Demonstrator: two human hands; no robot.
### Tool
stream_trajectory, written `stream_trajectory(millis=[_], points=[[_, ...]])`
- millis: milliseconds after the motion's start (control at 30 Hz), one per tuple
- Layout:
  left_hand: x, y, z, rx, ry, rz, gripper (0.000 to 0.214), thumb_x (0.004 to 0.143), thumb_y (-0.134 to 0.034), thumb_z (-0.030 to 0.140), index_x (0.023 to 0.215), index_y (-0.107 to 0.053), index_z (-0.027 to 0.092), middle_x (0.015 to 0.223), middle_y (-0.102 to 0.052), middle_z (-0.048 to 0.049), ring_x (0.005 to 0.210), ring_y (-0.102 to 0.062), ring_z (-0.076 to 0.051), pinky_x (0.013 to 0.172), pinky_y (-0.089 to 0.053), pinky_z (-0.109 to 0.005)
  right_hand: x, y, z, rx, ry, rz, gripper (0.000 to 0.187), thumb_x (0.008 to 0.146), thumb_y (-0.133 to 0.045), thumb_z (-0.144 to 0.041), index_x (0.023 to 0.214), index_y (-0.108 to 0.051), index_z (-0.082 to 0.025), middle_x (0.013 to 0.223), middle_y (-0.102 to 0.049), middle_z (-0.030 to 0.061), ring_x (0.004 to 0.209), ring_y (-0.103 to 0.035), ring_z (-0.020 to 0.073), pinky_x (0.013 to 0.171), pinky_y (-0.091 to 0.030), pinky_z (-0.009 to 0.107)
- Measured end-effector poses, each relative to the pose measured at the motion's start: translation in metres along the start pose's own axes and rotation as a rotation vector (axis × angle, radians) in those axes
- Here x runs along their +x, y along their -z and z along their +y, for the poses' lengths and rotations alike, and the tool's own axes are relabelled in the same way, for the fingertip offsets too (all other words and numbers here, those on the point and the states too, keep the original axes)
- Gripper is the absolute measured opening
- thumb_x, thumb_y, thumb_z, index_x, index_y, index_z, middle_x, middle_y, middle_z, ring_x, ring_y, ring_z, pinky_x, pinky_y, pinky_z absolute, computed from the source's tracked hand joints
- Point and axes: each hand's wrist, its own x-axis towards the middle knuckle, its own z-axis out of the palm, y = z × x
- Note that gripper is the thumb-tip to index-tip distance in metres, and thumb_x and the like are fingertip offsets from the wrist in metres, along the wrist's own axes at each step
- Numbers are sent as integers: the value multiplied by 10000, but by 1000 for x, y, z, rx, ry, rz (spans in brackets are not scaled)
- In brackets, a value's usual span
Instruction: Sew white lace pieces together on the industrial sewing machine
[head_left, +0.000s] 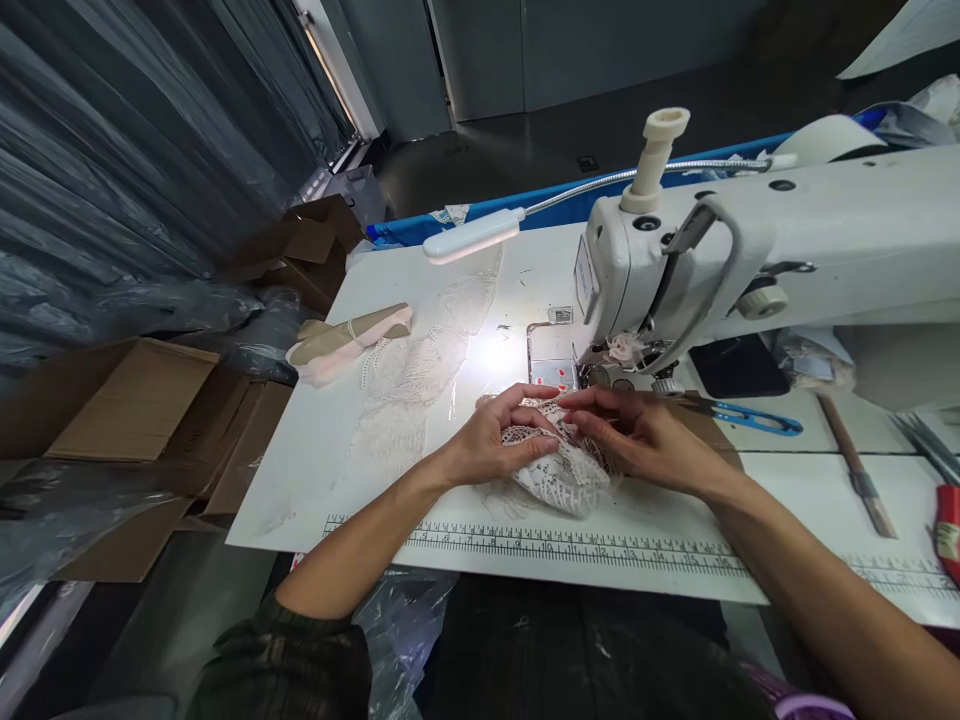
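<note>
Lace [566,482] lies bunched between left grip [495,440] and right grip [651,437], both half-curled and holding its folds

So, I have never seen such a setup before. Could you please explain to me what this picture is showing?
This single picture comes from a camera worn on a person's head, looking forward and down. No robot here: the bare left hand and bare right hand hold gathered cream lace fabric, close to a large white sewing machine. On the white tabletop lie more pale lace, a tan and pale-pink bundle, blue thread snips and a brown wooden-handled tool. A slim white lamp hangs above.
</note>
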Motion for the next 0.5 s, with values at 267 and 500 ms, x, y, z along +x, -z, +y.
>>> stream_trajectory(millis=[267,500], points=[[0,-1,-6,44,-12,-31,673,805,-699,237,1384,-369,141,814,-708,-43,816,-679,-169,855,-505,-362,1,-3,-3,-18,187,-93,190,898,-567,-326,1006,-681,-218,768,-636,0,612,-530,94,548,-406,230],[-1,-1,-3,37,16,-9,663,802,-702,240,1379,-389,147,798,-709,-41,803,-679,-171,857,-490,-360,0,-6,-4,-110,207,-75,112,898,-540,-293,881,-602,-202,765,-590,-6,621,-508,93,567,-395,235]])
